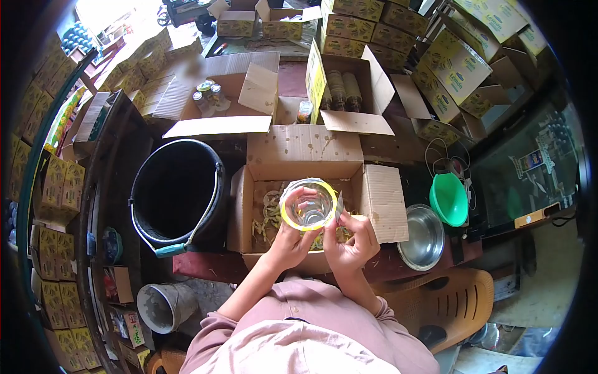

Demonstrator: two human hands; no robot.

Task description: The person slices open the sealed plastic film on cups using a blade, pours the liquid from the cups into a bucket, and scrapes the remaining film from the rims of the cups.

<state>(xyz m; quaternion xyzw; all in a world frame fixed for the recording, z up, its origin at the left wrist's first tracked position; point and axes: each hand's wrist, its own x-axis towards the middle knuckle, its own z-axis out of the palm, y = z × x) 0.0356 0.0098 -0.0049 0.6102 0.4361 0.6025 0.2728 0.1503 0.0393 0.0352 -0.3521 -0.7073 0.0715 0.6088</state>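
My left hand (290,240) is wrapped round a clear cup (314,215) with a yellow band at its rim. The cup's mouth faces up towards me, and nothing shows inside it except fingers seen through the wall. Beside the rim, the thumb and fingers of my right hand (352,244) pinch a small greyish, see-through strip (339,204); whether it is still joined to the cup I cannot tell. Both hands are over an open cardboard box (305,146), in which curled pale and yellowish scraps (266,215) lie.
On the left stands a black bucket (177,193); a grey bucket (165,305) is below it. A steel bowl (421,237) and green basin (449,199) are on the right. Behind, open boxes hold several cups (210,96) and stacked brown items (342,90). An orange chair (451,299) is close by.
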